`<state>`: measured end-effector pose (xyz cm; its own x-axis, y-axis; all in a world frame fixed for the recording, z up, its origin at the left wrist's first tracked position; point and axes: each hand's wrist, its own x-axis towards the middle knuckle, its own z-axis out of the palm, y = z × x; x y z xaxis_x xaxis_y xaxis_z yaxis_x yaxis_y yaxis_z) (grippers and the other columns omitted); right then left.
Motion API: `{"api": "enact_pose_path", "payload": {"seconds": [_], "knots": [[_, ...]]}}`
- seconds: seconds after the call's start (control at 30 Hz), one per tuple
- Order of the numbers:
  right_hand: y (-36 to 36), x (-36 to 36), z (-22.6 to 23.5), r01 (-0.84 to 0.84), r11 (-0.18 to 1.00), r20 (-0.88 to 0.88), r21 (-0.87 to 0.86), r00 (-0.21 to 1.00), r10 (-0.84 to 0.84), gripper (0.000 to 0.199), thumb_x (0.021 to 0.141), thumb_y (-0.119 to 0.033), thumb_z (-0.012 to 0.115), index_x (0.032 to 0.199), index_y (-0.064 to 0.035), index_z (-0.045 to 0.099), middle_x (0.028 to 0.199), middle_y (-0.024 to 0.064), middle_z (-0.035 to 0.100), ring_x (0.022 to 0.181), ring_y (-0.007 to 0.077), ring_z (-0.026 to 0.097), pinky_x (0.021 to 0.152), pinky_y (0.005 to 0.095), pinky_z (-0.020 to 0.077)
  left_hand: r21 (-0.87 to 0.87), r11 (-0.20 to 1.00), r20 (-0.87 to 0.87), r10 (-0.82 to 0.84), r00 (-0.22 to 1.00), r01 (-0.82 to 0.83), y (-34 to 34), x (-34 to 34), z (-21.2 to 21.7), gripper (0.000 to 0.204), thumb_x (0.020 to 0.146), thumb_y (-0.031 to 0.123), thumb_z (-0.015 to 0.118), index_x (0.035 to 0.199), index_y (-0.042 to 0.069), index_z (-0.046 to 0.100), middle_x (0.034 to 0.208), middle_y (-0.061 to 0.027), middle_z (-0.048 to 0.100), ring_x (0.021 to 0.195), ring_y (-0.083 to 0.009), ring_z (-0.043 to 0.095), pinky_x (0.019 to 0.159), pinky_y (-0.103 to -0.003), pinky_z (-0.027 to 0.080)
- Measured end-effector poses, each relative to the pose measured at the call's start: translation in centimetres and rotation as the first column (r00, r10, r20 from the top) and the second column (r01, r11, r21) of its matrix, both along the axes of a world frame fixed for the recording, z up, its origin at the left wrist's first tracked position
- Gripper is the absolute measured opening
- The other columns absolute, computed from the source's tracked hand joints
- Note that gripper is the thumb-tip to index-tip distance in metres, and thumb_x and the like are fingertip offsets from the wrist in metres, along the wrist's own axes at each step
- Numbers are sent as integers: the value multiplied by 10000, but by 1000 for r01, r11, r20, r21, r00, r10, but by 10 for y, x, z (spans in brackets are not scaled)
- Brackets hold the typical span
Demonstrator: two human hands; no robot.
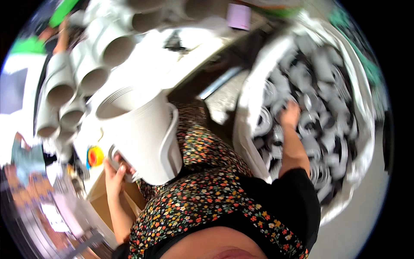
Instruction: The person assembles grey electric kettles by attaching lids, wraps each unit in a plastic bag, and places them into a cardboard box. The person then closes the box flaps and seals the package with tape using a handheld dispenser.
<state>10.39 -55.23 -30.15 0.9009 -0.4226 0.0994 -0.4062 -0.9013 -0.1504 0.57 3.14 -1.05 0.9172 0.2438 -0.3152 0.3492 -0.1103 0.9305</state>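
Black short-sleeved top [297, 196]; black garment [189, 190], small orange, yellow, white flowers.

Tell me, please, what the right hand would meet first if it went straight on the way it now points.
The right hand would probably meet the grey parts inside the white sack first, though blur leaves depth unclear.

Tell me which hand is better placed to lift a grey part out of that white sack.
Probably the right hand: it is in among the grey parts inside the white sack. The left hand is occupied holding the pale container.
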Motion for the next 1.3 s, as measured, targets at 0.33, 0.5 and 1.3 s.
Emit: {"api": "enact_pose_path", "payload": {"seconds": [0.33, 0.5, 1.3], "knots": [[-121, -62, -92, 33, 995, -406, 98, 914, 10, 817, 600, -300, 774, 1277, -18, 414, 1211, 247, 491, 1129, 414, 442, 936, 453, 376, 39, 993, 205, -121, 971, 116, 2, -2, -17, 426, 831, 121, 621, 1183, 55, 390, 1069, -54, 516, 949, -97, 500, 821, -279, 441], [-131, -68, -61, 369, 659, -381, 655, 915, -134, 778, 767, -407, 626, 1354, -4, 314, 1334, 174, 406, 1171, 325, 441, 960, 385, 374, 3, 958, 36, -285, 958, 285, -16, 11, 16, 457, 810, 148, 647, 1177, 58, 391, 964, -38, 543, 791, -110, 556, 718, -262, 479], [260, 55, 337, -823, -128, 538, 554, 235, 810, 588, 840, -271, 576, 1326, -4, 380, 1318, 248, 398, 1239, 381, 358, 1051, 388, 230, 216, 871, 151, -476, 867, 441, -3, -11, 1, 505, 847, 197, 585, 1278, 63, 359, 1209, -124, 480, 1139, -234, 466, 955, -357, 372]]}}
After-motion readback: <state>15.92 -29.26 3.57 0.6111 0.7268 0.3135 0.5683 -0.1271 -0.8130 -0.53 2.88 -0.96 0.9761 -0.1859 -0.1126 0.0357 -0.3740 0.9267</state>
